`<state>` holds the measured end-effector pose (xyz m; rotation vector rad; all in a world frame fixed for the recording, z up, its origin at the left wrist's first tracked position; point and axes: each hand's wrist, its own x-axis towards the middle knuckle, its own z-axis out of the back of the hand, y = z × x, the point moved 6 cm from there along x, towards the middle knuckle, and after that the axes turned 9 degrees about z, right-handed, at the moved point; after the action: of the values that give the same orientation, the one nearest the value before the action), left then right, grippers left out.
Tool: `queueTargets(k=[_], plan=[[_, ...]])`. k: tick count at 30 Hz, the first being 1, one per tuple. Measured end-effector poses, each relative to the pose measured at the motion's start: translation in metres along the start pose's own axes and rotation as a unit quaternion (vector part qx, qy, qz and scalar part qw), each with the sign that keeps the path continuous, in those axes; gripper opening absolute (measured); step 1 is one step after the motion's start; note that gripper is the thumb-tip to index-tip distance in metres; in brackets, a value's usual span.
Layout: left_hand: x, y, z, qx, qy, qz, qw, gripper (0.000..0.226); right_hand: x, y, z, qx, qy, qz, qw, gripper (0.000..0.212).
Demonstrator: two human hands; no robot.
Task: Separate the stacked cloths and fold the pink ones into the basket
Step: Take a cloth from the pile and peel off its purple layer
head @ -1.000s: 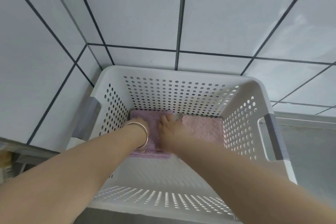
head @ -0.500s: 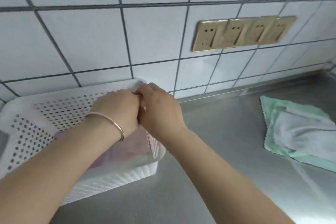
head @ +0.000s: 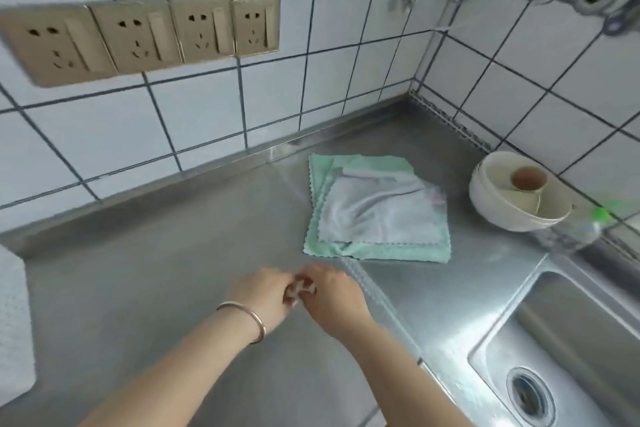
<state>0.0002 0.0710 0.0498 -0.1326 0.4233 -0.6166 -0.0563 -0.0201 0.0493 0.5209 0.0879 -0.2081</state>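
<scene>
Nearest, at six o'clock, both forearms reach up over the brushed stainless-steel counter (head: 145,288). The left hand (head: 263,295), a thin metal bangle (head: 247,317) on its wrist, and the right hand (head: 334,298) meet with fingers curled together; motion blur hides whether they hold anything, so I cannot tell their grip. Half a second ago the same hands were joined above the basket, over the pink cloth inside it; now they hang over bare steel.

The white perforated plastic basket (head: 14,333) has slid to the nine o'clock edge, only a blurred corner showing, its pink contents out of sight. At five o'clock sits the steel sink basin (head: 568,340) with its round drain (head: 530,395).

Farther, toward one o'clock and near the hands, lies the stack of cloths: a crumpled pale grey-white cloth (head: 377,211) on mint-green scalloped cloths (head: 374,251), earlier at the right edge. At two o'clock stand nested cream bowls (head: 516,198). Farthest, at eleven o'clock, a gold row of wall sockets (head: 138,38) on white tile.
</scene>
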Motion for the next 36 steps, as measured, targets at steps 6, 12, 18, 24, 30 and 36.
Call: queueTargets(k=[6, 12, 18, 24, 30, 36], plan=[[0.069, -0.042, -0.025, -0.085, -0.06, 0.069, 0.992, 0.02, 0.016, -0.118, 0.016, 0.0, -0.05, -0.068, 0.996, 0.026], [0.108, -0.066, -0.024, -0.077, -0.146, 0.061, 0.984, 0.026, 0.046, -0.159, 0.041, -0.032, -0.166, -0.026, 0.985, 0.014], [0.148, -0.076, -0.043, -0.029, -0.102, 0.032, 0.994, 0.038, 0.068, -0.174, 0.028, -0.029, -0.105, -0.022, 0.994, 0.011], [0.168, -0.08, -0.043, 0.016, -0.132, -0.032, 0.991, 0.024, 0.085, -0.177, 0.024, -0.077, -0.099, 0.02, 0.992, 0.025], [0.164, -0.087, -0.003, 0.006, -0.221, -0.046, 0.974, 0.026, 0.096, -0.176, 0.052, -0.139, -0.175, 0.009, 0.975, 0.022], [0.13, -0.058, 0.055, -0.076, -0.292, -0.001, 0.953, 0.024, 0.096, -0.168, 0.107, -0.122, -0.257, 0.046, 0.958, 0.025]])
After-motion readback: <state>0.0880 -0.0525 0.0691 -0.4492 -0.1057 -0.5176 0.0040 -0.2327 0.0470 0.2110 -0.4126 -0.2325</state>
